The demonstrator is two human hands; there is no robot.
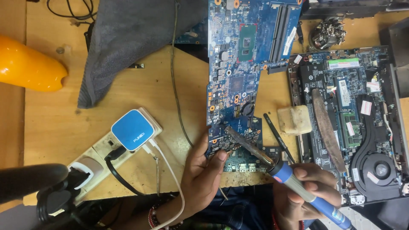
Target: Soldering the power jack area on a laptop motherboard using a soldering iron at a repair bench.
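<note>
Right hand: the right hand (307, 191) is nearest the camera, at the bottom edge, fingers wrapped closed around the blue handle of the iron (277, 168).
Iron: it runs up and to the left from the fist; its dark, crusted tip lies on the lower end of the board (238, 64), just above the row of ports.
Left hand: the left hand (204, 176) comes up from the bottom beside the right one, thumb and fingertips pressed on the board's lower left corner; a thin grey strand shows below the thumb, but I cannot tell whether the fingers pinch it.
Board: long and blue, it lies on the table (55, 123) from the top edge down to the hands, with a green square chip near its upper end and a round black part near the middle.
Probe: a thin black probe (277, 137) lies slanted just right of the board, near the iron's shaft.
Sponge: a pale, stained sponge (295, 120) sits between the board and the laptop (349, 115).
Laptop: opened, at the right, its fan, green memory sticks and wiring showing; a brown flat strip (326, 127) lies across it.
Power strip: a white power strip (102, 155) lies to the left of the hands, carrying a blue-topped adapter (133, 130) and black plugs; a white cable runs from it toward the left wrist.
Cloth: a grey cloth (128, 38) is heaped at the upper left.
Orange thing: a rounded orange object (30, 66) lies at the left edge.
</note>
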